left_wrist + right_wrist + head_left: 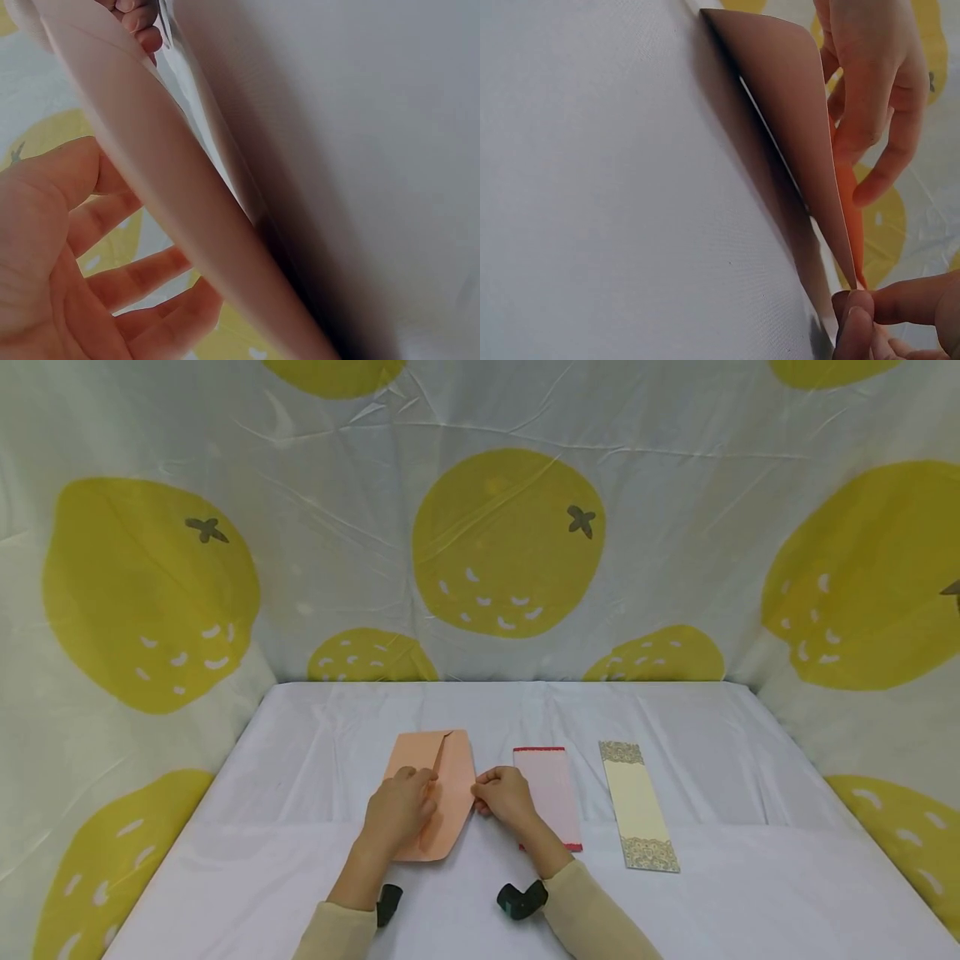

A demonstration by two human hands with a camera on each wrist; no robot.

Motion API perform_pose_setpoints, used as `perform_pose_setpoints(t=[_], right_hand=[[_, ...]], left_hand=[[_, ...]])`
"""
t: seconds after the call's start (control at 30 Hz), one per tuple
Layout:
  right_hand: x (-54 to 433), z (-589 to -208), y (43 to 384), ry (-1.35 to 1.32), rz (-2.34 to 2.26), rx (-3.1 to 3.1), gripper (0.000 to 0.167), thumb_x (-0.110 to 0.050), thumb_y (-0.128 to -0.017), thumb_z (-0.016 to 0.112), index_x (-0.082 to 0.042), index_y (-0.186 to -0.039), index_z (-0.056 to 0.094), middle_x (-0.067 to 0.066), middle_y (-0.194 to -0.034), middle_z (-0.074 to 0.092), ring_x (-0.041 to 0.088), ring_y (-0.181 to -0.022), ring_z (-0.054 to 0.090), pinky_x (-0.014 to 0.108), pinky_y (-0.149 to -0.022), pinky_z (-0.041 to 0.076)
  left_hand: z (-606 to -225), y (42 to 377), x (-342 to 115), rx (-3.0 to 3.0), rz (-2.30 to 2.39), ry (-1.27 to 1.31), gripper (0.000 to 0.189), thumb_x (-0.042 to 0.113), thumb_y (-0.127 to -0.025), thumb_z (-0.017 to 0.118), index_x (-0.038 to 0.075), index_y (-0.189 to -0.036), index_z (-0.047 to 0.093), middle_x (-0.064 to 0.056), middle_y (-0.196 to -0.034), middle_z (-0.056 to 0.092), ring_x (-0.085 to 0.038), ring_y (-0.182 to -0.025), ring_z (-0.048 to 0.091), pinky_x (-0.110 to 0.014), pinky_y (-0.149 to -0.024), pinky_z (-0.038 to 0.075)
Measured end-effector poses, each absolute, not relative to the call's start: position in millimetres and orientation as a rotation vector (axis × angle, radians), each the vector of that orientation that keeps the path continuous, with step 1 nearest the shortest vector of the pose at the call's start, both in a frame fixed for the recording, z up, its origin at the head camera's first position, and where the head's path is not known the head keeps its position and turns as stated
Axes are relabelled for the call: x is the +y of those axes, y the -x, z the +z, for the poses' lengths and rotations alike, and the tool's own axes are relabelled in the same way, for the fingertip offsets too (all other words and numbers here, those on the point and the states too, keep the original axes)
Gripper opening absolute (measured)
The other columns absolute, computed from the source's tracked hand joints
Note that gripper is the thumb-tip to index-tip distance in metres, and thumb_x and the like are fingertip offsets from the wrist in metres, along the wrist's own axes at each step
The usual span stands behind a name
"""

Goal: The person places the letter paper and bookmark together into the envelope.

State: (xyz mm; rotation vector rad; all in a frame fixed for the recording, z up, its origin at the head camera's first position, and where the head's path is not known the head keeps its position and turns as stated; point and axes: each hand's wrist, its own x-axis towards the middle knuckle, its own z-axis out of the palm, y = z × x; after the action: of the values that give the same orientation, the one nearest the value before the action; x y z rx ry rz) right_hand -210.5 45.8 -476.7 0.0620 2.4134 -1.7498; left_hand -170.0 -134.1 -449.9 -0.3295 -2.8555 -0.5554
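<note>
Envelope (454, 802), one, orange, tilts above our white surface (300, 768); our right hand (507, 797) pinches its edge, our left hand (399, 810) touches it, fingers loosely spread; rightward, one pink card (549, 789), one cream card (637, 797).

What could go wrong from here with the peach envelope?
1. Crease or slip: the right grip pinches the peach envelope only at its edge, so a tug might bend the paper or pull free.
2. Card disturbed: the right wrist crosses over a corner of the pink card with red ends; dropping lower could nudge it.
</note>
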Motion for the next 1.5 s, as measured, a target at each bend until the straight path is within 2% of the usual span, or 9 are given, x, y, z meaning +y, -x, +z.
perform_pose_setpoints(t=[0.17, 0.3, 0.43, 0.57, 0.77, 1.0, 1.13, 1.3, 1.5], right_hand=[[47, -476, 210, -0.066, -1.779, 2.392, 0.006, 0.001, -0.085, 0.065, 0.006, -0.087, 0.063, 0.004, -0.059, 0.061, 0.008, -0.048, 0.056, 0.022, -0.049, 0.049], [48, -477, 210, -0.076, -1.787, 2.386, 0.006, 0.001, -0.084, 0.066, 0.006, -0.087, 0.064, 0.004, -0.059, 0.061, 0.008, -0.048, 0.056, 0.022, -0.049, 0.049], [46, -477, 210, -0.078, -1.784, 2.383, 0.007, 0.001, -0.084, 0.066, 0.006, -0.088, 0.064, 0.005, -0.06, 0.062, 0.008, -0.049, 0.057, 0.022, -0.05, 0.05], [45, -478, 210, -0.083, -1.782, 2.391, 0.007, 0.0, -0.084, 0.066, 0.006, -0.088, 0.065, 0.004, -0.06, 0.062, 0.008, -0.049, 0.057, 0.023, -0.049, 0.05], [45, -474, 207, -0.069, -1.805, 2.378, 0.008, 0.0, -0.085, 0.066, 0.006, -0.089, 0.064, 0.005, -0.062, 0.063, 0.009, -0.05, 0.057, 0.024, -0.05, 0.05], [44, -473, 207, -0.035, -1.822, 2.389, 0.008, 0.0, -0.086, 0.066, 0.006, -0.089, 0.064, 0.005, -0.061, 0.063, 0.01, -0.049, 0.057, 0.024, -0.049, 0.049], [45, -474, 207, -0.022, -1.843, 2.386, 0.008, -0.002, -0.086, 0.066, 0.006, -0.09, 0.064, 0.004, -0.062, 0.064, 0.011, -0.05, 0.058, 0.024, -0.049, 0.049], [50, -469, 205, 0.0, -1.845, 2.421, 0.013, -0.008, -0.089, 0.066, 0.004, -0.092, 0.065, 0.007, -0.067, 0.067, 0.015, -0.055, 0.063, 0.027, -0.054, 0.052], [70, -456, 201, -0.054, -1.871, 2.45, 0.019, -0.014, -0.091, 0.064, 0.003, -0.098, 0.066, 0.011, -0.075, 0.069, 0.018, -0.062, 0.066, 0.03, -0.063, 0.055]], left_hand=[[-449, 172, -133, -2.863, -0.575, 0.317, 0.028, 0.011, -0.081, 0.072, 0.007, -0.109, 0.069, -0.016, -0.102, 0.066, -0.031, -0.076, 0.065, -0.044, -0.063, 0.053], [-448, 173, -134, -2.841, -0.593, 0.324, 0.026, 0.009, -0.081, 0.07, 0.005, -0.107, 0.069, -0.014, -0.093, 0.069, -0.029, -0.075, 0.065, -0.044, -0.066, 0.053], [-449, 174, -134, -2.819, -0.595, 0.326, 0.023, 0.008, -0.081, 0.071, 0.004, -0.103, 0.069, -0.01, -0.077, 0.067, -0.023, -0.062, 0.06, -0.039, -0.057, 0.05], [-449, 175, -134, -2.804, -0.597, 0.325, 0.021, 0.007, -0.08, 0.072, 0.003, -0.101, 0.069, -0.006, -0.063, 0.06, -0.016, -0.051, 0.049, -0.033, -0.049, 0.044], [-448, 174, -134, -2.747, -0.59, 0.346, 0.017, 0.006, -0.079, 0.074, 0.002, -0.095, 0.069, -0.003, -0.06, 0.058, -0.016, -0.051, 0.048, -0.036, -0.051, 0.047], [-450, 174, -134, -2.698, -0.583, 0.348, 0.016, 0.004, -0.076, 0.076, 0.002, -0.09, 0.069, -0.009, -0.067, 0.065, -0.021, -0.052, 0.057, -0.037, -0.052, 0.05], [-451, 175, -135, -2.69, -0.598, 0.348, 0.017, 0.003, -0.075, 0.076, 0.001, -0.091, 0.069, -0.009, -0.068, 0.066, -0.021, -0.052, 0.057, -0.036, -0.051, 0.05], [-453, 176, -134, -2.686, -0.612, 0.347, 0.016, 0.001, -0.074, 0.074, 0.002, -0.09, 0.069, -0.005, -0.061, 0.061, -0.019, -0.05, 0.053, -0.036, -0.051, 0.048], [-451, 175, -135, -2.727, -0.658, 0.309, 0.018, 0.002, -0.074, 0.071, 0.002, -0.092, 0.07, 0.003, -0.054, 0.046, -0.015, -0.051, 0.045, -0.032, -0.049, 0.043]])
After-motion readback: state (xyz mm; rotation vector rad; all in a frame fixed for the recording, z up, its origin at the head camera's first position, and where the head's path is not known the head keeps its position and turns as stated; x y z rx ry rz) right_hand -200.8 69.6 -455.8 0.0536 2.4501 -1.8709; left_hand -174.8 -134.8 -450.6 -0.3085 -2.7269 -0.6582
